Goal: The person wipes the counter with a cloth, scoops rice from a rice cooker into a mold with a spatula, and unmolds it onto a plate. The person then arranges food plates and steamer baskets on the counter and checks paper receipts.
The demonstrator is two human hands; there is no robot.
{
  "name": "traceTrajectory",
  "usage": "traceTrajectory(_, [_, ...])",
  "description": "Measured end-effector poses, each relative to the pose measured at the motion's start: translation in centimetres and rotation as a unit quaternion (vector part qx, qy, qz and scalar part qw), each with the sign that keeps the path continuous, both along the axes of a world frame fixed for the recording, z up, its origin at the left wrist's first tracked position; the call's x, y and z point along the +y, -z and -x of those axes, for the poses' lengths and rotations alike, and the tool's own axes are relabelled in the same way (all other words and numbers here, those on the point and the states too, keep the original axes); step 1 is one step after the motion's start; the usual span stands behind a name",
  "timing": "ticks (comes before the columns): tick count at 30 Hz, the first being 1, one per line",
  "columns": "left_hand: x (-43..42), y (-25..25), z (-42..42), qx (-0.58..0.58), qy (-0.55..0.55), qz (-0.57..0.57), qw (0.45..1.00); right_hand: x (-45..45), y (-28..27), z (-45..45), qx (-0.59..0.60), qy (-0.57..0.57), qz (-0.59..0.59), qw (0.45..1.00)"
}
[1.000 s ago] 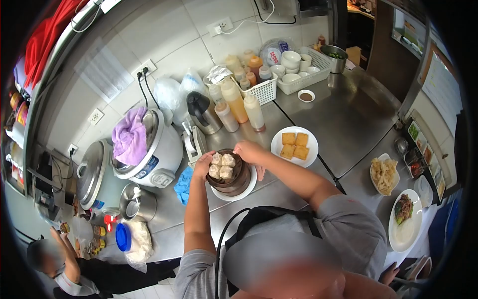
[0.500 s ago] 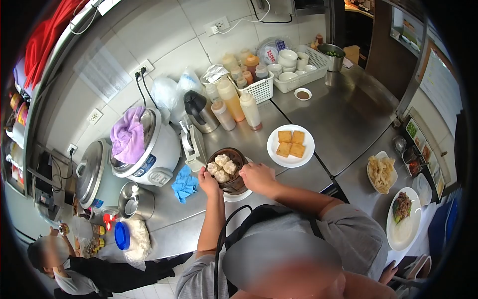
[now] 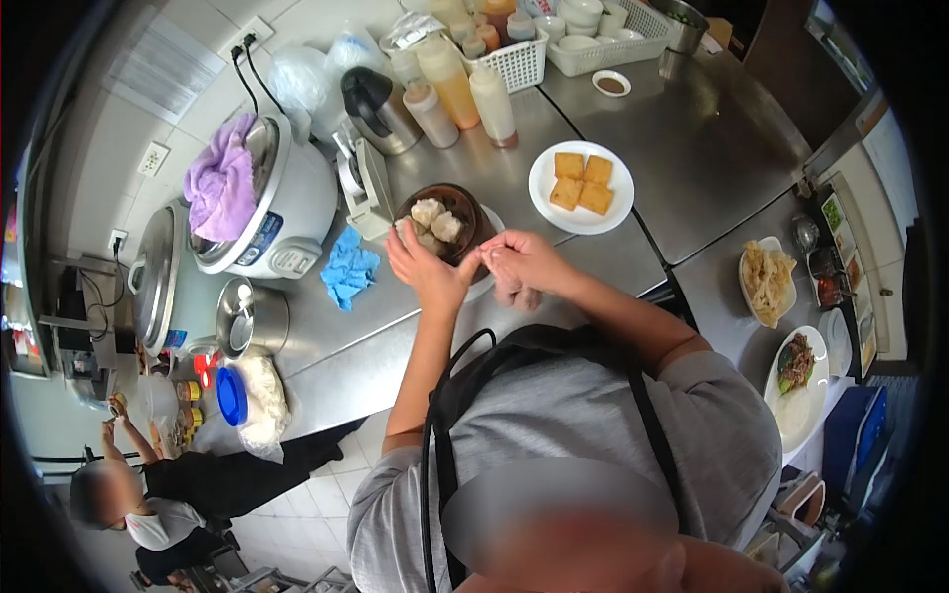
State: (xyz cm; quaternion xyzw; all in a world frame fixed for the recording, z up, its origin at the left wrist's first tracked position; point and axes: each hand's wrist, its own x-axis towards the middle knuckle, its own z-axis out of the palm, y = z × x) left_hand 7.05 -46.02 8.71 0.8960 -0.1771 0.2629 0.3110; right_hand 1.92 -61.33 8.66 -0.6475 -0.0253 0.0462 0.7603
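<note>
A round brown steamer basket (image 3: 463, 201) with several pale dumplings (image 3: 446, 226) in it sits on a white plate (image 3: 491, 280), which is mostly hidden. My left hand (image 3: 432, 275) lies over the basket's near side, its fingers stretched out toward the dumplings. The left thumb meets the fingertips of my right hand (image 3: 534, 265) at the basket's near right edge. Those right fingers are pinched together; whatever they hold, if anything, is too small to make out. Right of the basket is a white plate (image 3: 621, 210) with fried golden squares (image 3: 581, 183).
Left of the basket stand a grey scale (image 3: 366, 193), a crumpled blue cloth (image 3: 349, 269) and a rice cooker (image 3: 282, 208). Squeeze bottles (image 3: 492, 107) and a thermal jug (image 3: 380, 109) are behind. A sauce dish (image 3: 611, 83) lies farther back. Another person (image 3: 163, 504) works at lower left.
Both hands have left the basket's sides and come together at its near edge. The left fingers have spread over the rim. The camera view has tilted downward.
</note>
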Motion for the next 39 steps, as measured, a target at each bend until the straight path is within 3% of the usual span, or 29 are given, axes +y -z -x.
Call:
traceTrajectory(2, [1.7, 0.9, -2.2, -0.022, -0.013, 0.074, 0.997, -1.1, 0.9, 0.1, 0.050, 0.013, 0.044, 0.998])
traceTrajectory(4, [4.7, 2.6, -5.9, 0.057, -0.037, 0.214, 0.974, -2.1, 2.5, -0.2, 0.074, 0.051, 0.039, 0.995])
traceTrajectory(5, [6.0, 3.4, -6.7, 0.094, -0.049, 0.285, 0.953, -2.6, 3.6, -0.4, 0.068, 0.038, 0.108, 0.991])
traceTrajectory(8, [7.9, 4.9, -7.2, 0.365, -0.068, 0.388, 0.844, -3.8, 6.9, -2.2, 0.034, 0.023, 0.268, 0.963])
traceTrajectory(11, [8.8, 7.9, -7.3, 0.481, -0.059, 0.435, 0.759, -3.7, 8.0, -4.6, 0.000, 0.071, 0.321, 0.945])
traceTrajectory(12, [7.9, 5.8, -6.4, 0.532, -0.034, 0.441, 0.722, -3.2, 7.6, -5.8, -0.010, 0.107, 0.333, 0.937])
traceTrajectory(15, [7.6, 7.6, -6.9, 0.487, 0.013, 0.556, 0.674, -2.7, 9.3, -9.2, -0.108, 0.173, 0.383, 0.901])
traceTrajectory(16, [7.6, 7.6, -7.1, 0.499, -0.005, 0.548, 0.671, -2.3, 10.5, -9.9, -0.154, 0.184, 0.398, 0.885])
traceTrajectory(19, [7.8, 7.2, -7.4, 0.498, 0.001, 0.566, 0.657, -1.7, 10.4, -8.5, -0.090, 0.144, 0.458, 0.873])
traceTrajectory(20, [8.0, 7.8, -7.6, 0.496, 0.002, 0.554, 0.669, -1.5, 8.6, -6.9, -0.039, 0.083, 0.465, 0.881])
traceTrajectory(22, [8.3, 8.2, -7.6, 0.508, 0.018, 0.511, 0.693, -0.9, 9.2, -4.5, -0.010, 0.091, 0.376, 0.922])
traceTrajectory(24, [8.6, 8.0, -7.3, 0.531, -0.020, 0.483, 0.696, 0.0, 10.8, -4.5, 0.027, 0.108, 0.373, 0.921])
traceTrajectory(27, [8.5, 6.1, -5.3, 0.543, -0.087, 0.496, 0.672, 0.6, 9.4, -5.6, -0.008, 0.116, 0.409, 0.905])
traceTrajectory(29, [10.4, 7.6, -4.8, 0.526, -0.003, 0.561, 0.639, 1.3, 9.0, -6.9, -0.018, 0.101, 0.410, 0.906])
traceTrajectory(30, [10.8, 7.6, -4.3, 0.538, -0.021, 0.559, 0.631, 1.5, 9.1, -7.8, -0.028, 0.092, 0.424, 0.901])
traceTrajectory(33, [12.1, 5.4, -2.6, 0.576, -0.008, 0.493, 0.652, 1.5, 9.7, -10.9, -0.084, 0.087, 0.409, 0.904])
traceTrajectory(34, [13.2, 7.3, -3.0, 0.581, -0.015, 0.471, 0.663, 1.6, 9.3, -12.1, -0.090, 0.104, 0.401, 0.906])
traceTrajectory(36, [14.7, 6.5, -2.5, 0.627, -0.029, 0.361, 0.690, 0.5, 9.1, -14.7, -0.165, 0.134, 0.417, 0.884])
traceTrajectory(37, [15.4, 6.2, -2.5, 0.649, -0.025, 0.349, 0.676, 0.4, 7.6, -14.0, -0.208, 0.174, 0.469, 0.841])
traceTrajectory(39, [16.3, 6.5, -2.9, 0.623, -0.054, 0.325, 0.710, 1.1, 3.2, -12.8, -0.291, 0.245, 0.561, 0.735])
